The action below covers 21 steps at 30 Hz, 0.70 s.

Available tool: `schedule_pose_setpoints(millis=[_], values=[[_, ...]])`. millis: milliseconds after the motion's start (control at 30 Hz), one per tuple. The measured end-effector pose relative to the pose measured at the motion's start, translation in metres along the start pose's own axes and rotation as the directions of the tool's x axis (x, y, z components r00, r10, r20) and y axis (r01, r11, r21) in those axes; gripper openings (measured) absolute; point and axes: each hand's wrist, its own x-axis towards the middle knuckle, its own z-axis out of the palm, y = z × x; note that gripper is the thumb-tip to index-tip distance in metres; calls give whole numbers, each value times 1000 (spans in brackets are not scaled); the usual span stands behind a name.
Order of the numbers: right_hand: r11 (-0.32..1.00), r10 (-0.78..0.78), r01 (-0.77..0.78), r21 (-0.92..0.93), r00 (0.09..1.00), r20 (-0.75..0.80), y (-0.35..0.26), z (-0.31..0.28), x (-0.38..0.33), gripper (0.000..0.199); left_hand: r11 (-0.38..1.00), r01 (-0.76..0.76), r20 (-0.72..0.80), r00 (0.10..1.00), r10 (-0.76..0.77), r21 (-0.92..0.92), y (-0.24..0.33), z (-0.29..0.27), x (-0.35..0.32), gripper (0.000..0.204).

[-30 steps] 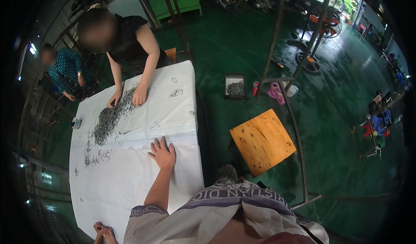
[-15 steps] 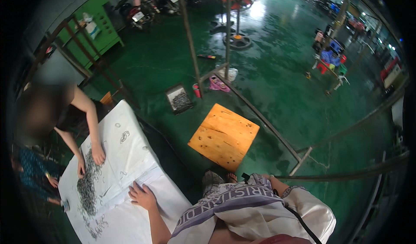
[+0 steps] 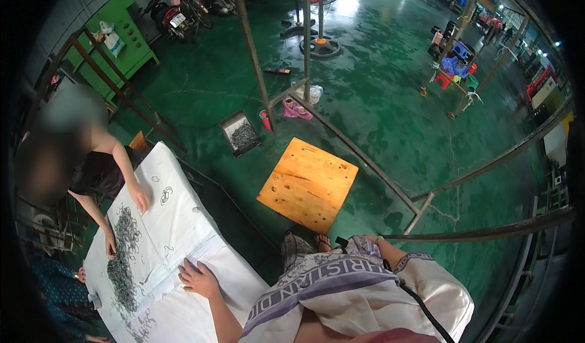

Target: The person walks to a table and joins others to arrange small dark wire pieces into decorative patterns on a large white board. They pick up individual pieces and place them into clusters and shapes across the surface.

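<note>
I have only one view, from the head, looking steeply down and a little to the right. The white surface sits near at lower left; the green floor stretches far, bent by the fisheye.

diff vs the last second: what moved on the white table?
The view swung right, so the table slid to the lower left. The person's left hand stayed flat on the white sheet, holding nothing. The co-worker's hands stayed at the pile of small metal rings. The right hand is out of view now.
</note>
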Motion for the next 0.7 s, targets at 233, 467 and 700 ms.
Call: schedule_pose_setpoints(millis=[233, 467, 700], values=[[1000, 0, 0, -7, 1000, 2, -3, 3, 3, 52, 1000, -8, -1, 1000, 8, 2, 0, 1, 0, 51], [1000, -4, 4, -10, 1000, -5, -6, 0, 2, 51, 1000, -13, 0, 1000, 13, -14, 0, 2, -1, 51], [1000, -6, 6, -15, 1000, -2, -8, -4, 0, 51, 999, 15, 25, 1000, -14, -53, 5, -2, -2, 51]])
